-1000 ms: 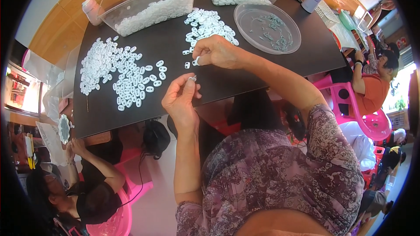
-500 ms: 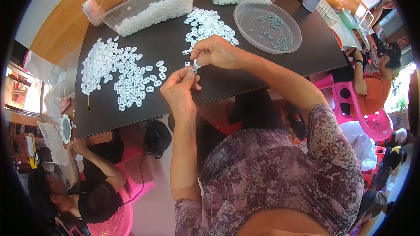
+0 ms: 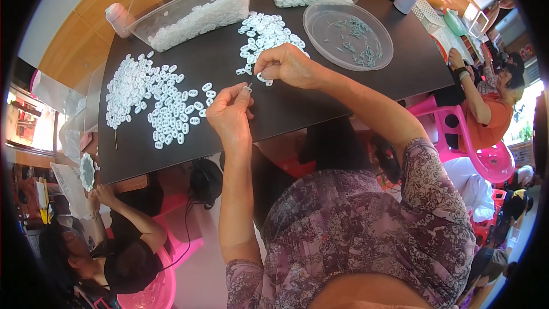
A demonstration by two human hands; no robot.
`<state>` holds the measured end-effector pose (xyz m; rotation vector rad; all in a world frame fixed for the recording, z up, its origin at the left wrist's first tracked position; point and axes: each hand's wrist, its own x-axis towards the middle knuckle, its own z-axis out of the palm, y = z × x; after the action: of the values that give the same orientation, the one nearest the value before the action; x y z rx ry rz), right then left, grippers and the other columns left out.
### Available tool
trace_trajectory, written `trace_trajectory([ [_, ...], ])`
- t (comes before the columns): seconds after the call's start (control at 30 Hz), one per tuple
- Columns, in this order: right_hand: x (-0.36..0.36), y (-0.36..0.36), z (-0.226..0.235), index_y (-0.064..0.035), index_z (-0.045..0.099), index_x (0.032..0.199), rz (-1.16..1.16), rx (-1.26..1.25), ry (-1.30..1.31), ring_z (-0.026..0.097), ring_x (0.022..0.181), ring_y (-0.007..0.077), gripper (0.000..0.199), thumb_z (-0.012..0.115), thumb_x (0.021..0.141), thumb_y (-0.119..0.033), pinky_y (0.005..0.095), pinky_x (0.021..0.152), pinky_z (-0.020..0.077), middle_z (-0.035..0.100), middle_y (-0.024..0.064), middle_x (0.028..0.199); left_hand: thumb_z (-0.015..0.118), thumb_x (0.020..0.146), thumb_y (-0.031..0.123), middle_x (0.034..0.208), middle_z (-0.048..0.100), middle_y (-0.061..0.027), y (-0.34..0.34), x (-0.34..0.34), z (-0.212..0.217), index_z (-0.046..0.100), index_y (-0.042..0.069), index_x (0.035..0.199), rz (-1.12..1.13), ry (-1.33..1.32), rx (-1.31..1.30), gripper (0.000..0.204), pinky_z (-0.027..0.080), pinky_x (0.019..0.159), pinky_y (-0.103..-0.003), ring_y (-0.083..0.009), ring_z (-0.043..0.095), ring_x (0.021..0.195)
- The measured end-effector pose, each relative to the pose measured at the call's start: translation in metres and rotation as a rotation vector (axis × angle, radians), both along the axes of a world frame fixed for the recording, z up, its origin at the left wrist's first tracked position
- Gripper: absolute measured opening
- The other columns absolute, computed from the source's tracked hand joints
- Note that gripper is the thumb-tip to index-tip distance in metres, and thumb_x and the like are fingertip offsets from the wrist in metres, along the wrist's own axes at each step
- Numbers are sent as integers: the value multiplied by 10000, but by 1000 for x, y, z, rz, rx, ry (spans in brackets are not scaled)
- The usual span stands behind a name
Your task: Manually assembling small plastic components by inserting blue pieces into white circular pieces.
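Observation:
Over the dark table my left hand (image 3: 231, 110) pinches a small white plastic piece (image 3: 247, 88) between thumb and fingertips, with a thin pin-like bit sticking up from it. Just above and to the right, my right hand (image 3: 289, 66) is closed on a white oval two-hole piece (image 3: 264, 79), partly covered by the fingers. A small gap separates the two hands. Beyond them lies a heap of white two-hole pieces (image 3: 267, 31). Farther left are more finished-looking white ovals (image 3: 171, 106), spread loosely beside a denser pile (image 3: 126, 88).
A round clear tray (image 3: 314, 34) holds small grey-green bits. Two clear bins (image 3: 194, 28) of white pieces stand along the back, near a pink bottle (image 3: 118, 20) and a grey-lidded cup (image 3: 407, 0). Other people sit at the left and right on pink chairs (image 3: 492, 163).
My hands were nearly touching at the white pieces; now they have drawn slightly apart. The right hand's piece has separated from the left hand's.

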<state>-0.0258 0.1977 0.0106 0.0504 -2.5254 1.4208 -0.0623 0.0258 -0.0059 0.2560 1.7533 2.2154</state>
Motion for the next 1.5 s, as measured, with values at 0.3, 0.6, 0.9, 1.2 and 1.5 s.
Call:
trace_trajectory([
  [0.3,11,-15,17,-26,647,881,35,-267,-204,521,658,65,114,600,789,-72,202,569,405,593,-5,739,615,819,13,732,629,-88,-11,12,5,637,-57,912,-70,-118,89,119,377,429,-191,-101,539,535],
  [0.6,15,-27,16,-14,675,860,44,-493,-221,511,587,64,116,626,782,-85,189,508,369,596,19,674,605,825,16,729,623,-84,-19,27,9,629,-56,913,-35,-104,136,116,381,426,-177,-90,535,532],
  [0.9,17,-32,19,-30,679,876,79,-318,-194,487,607,43,126,618,800,-110,193,529,390,589,-18,697,599,828,16,718,615,-76,-22,31,7,628,-55,901,-29,-106,123,106,377,428,-179,-84,524,530],
  [1.2,16,-34,12,-12,679,860,90,-296,-143,515,657,47,113,620,780,-63,198,583,418,607,-2,713,584,833,11,718,613,-67,-23,33,4,627,-54,897,-15,-61,92,101,375,430,-180,-81,525,532],
  [1.5,18,-38,11,17,669,866,54,-148,-66,569,745,80,124,609,767,-29,230,695,458,650,34,783,584,841,24,725,613,-65,-20,33,1,620,-55,897,-19,-66,119,104,380,431,-177,-81,532,538],
])
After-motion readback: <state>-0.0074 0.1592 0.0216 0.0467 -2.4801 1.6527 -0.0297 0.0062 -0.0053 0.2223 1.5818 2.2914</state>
